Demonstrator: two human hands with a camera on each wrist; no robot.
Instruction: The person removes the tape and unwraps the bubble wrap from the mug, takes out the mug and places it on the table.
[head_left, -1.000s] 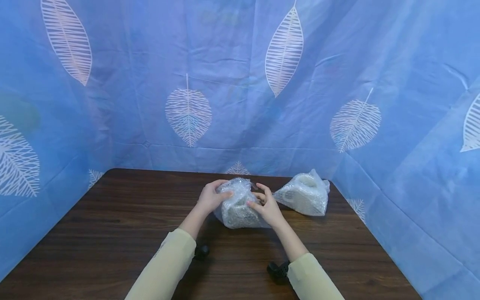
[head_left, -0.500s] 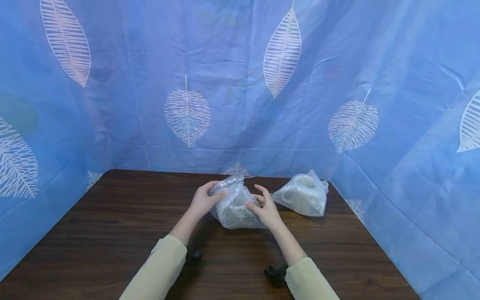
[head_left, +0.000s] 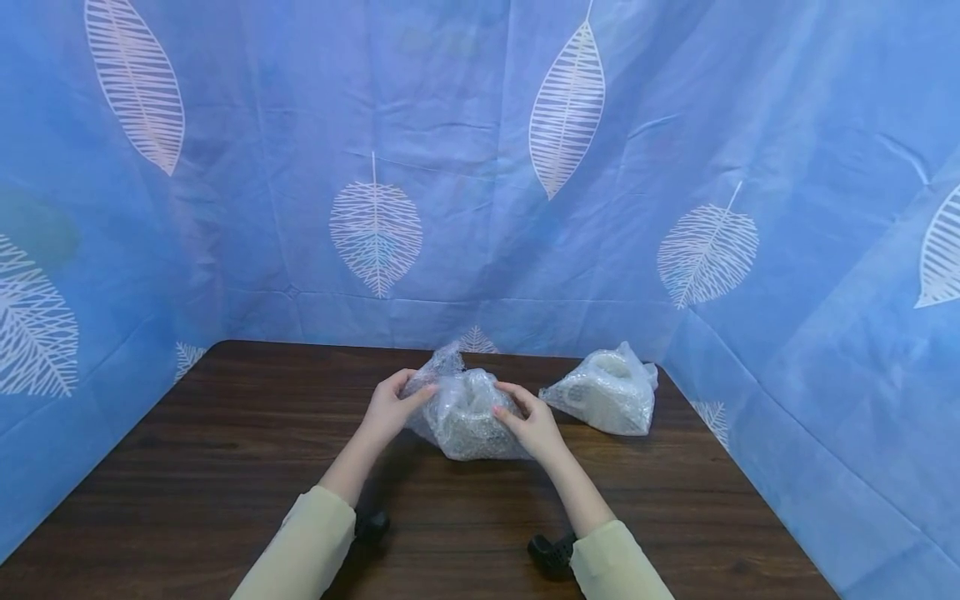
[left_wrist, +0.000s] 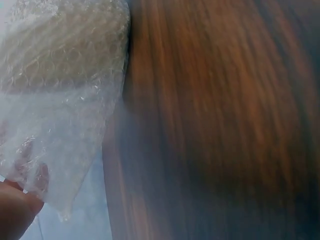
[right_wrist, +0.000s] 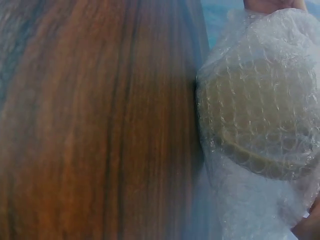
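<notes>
A bundle in clear bubble wrap (head_left: 476, 429) sits on the table at mid-view, with a loose flap of wrap raised at its left end. Through the wrap in the right wrist view shows a tan item (right_wrist: 255, 100) with a curved rim; its kind cannot be told. My left hand (head_left: 392, 406) pinches the loose wrap, thumb in front; its thumb (left_wrist: 17, 210) shows at the corner of the left wrist view. My right hand (head_left: 534, 423) holds the bundle's right side, thumb in front and fingers curved behind.
A second bubble-wrapped bundle (head_left: 611, 400), with a round opening on top, stands at the back right of the dark wooden table (head_left: 225, 467). Blue leaf-print cloth (head_left: 450, 225) hangs close behind the table and along both sides.
My left hand has moved left, drawing the loose wrap outward from the bundle so the flap now stands out at the left. The right hand stays at the right side.
</notes>
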